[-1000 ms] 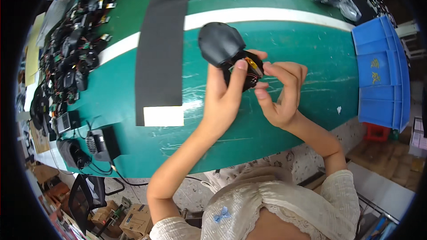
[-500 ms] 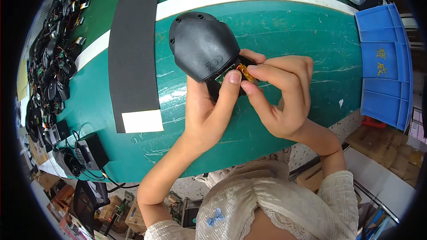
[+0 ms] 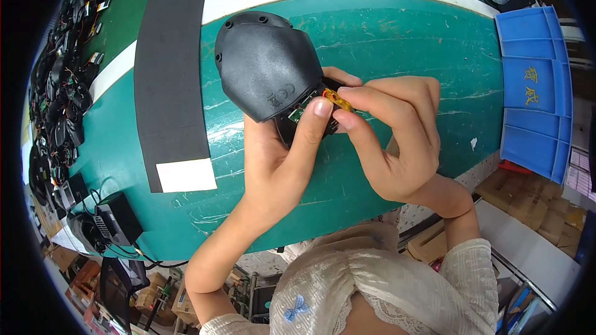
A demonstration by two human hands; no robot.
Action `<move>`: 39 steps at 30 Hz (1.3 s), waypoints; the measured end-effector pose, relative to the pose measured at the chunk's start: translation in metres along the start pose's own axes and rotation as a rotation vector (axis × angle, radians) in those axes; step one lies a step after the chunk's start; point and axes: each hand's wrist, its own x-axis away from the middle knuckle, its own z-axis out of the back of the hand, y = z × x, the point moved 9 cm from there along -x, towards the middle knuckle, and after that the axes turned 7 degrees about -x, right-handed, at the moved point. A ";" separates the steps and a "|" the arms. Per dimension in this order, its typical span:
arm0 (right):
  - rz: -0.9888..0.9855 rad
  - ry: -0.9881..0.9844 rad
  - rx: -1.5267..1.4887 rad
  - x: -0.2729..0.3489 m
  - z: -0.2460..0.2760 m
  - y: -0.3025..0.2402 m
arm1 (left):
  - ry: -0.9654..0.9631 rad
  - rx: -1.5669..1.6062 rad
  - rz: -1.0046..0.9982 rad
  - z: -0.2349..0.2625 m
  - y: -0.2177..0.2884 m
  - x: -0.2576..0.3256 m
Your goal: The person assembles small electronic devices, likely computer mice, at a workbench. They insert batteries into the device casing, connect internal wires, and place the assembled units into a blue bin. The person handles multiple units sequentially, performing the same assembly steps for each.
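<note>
A rounded black plastic housing (image 3: 270,68) with screw holes along its far rim is held above the table by my left hand (image 3: 276,161). The left fingers pass beneath it, and the thumb presses near its open end beside a green circuit board (image 3: 298,113). My right hand (image 3: 397,127) pinches a small part wrapped in yellow tape (image 3: 337,98) between thumb and forefinger, right at that opening. Red wire shows next to the taped part. What lies inside the housing is hidden.
The green table (image 3: 403,43) carries a long black mat (image 3: 169,80) with a white patch at its near end. Many wired black units (image 3: 65,87) are heaped along the left. A black power adapter (image 3: 118,218) sits near left; a blue plastic bin (image 3: 535,93) stands right.
The view has shifted, so table items sit slightly farther left. The housing has turned slightly in my left hand, showing more circuit board. My right hand keeps its pinch on the taped part.
</note>
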 end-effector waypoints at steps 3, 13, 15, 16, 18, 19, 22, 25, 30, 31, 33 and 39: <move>-0.016 -0.026 -0.004 0.001 -0.003 0.003 | 0.016 -0.034 0.039 0.003 -0.001 -0.001; -0.031 -0.065 -0.011 0.004 -0.009 0.008 | 0.079 -0.061 0.057 0.004 -0.003 0.004; -0.039 -0.060 -0.014 0.004 -0.008 0.008 | 0.091 -0.005 0.113 0.003 -0.003 0.005; -0.044 -0.056 -0.019 0.003 -0.007 0.009 | 0.092 0.041 0.151 0.002 -0.005 0.005; -0.045 -0.043 -0.027 0.003 -0.006 0.009 | 0.073 0.108 0.195 0.002 -0.008 0.003; -0.040 -0.036 -0.032 0.003 -0.007 0.009 | 0.055 0.128 0.203 0.002 -0.010 0.002; -0.039 -0.019 -0.035 0.004 -0.009 0.008 | 0.027 0.148 0.217 0.002 -0.012 0.001; -0.034 -0.008 -0.036 0.005 -0.009 0.007 | 0.040 0.097 0.193 0.003 -0.011 0.001; -0.044 -0.014 -0.033 0.006 -0.010 0.006 | 0.032 0.018 0.104 0.005 -0.008 0.000; -0.044 -0.006 -0.032 0.006 -0.011 0.006 | 0.047 0.023 0.103 0.006 -0.009 0.000; -0.028 0.007 -0.027 0.007 -0.014 0.005 | 0.083 0.034 0.102 0.009 -0.011 0.001; 0.019 0.027 -0.012 0.009 -0.019 0.003 | 0.092 -0.023 0.149 0.014 -0.017 0.003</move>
